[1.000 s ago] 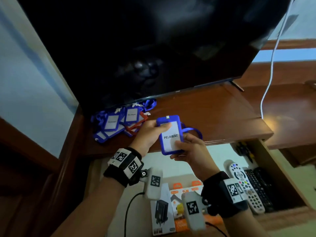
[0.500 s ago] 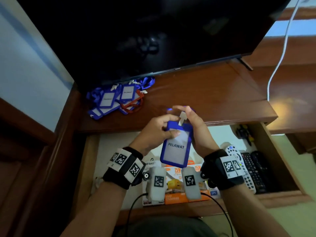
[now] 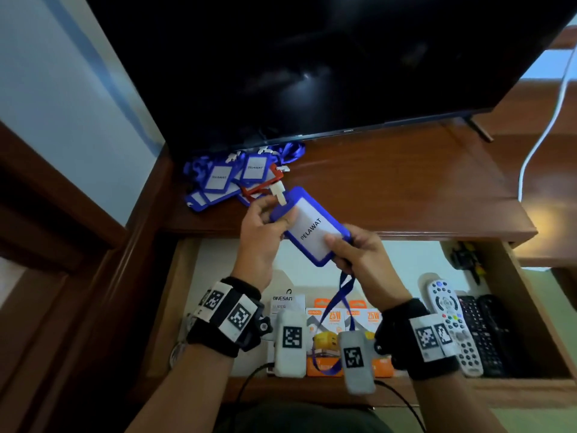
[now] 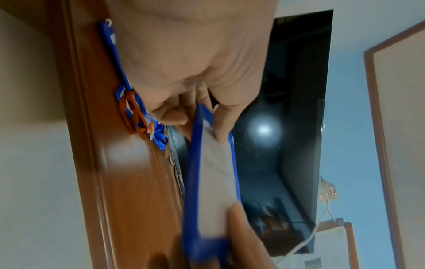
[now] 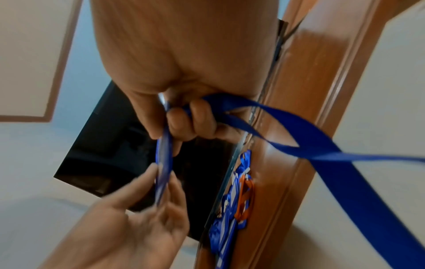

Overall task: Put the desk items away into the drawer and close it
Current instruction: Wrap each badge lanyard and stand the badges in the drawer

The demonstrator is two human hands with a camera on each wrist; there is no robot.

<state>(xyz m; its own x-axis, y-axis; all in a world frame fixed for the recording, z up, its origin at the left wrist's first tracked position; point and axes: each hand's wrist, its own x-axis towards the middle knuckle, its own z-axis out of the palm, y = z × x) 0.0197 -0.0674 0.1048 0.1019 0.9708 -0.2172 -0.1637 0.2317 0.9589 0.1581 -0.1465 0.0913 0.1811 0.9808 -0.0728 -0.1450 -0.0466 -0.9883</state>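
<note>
The blue badge [image 3: 310, 226] sits tilted between both hands, above the open drawer [image 3: 530, 307]. The left hand [image 3: 261, 234] pinches its upper end near the white clip. The right hand [image 3: 359, 251] grips its lower end, fingers curled round the lanyard [image 5: 306, 145] trailing below. More badges [image 3: 231, 178] lie beyond the left hand.

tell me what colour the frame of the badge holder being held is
Blue, around a white card; the badge holder shows best in the head view.

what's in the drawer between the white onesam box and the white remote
In the head view, two orange 25W charger boxes lie between the Onesam box and the white remote; the held badge's blue lanyard dangles over them.
</note>
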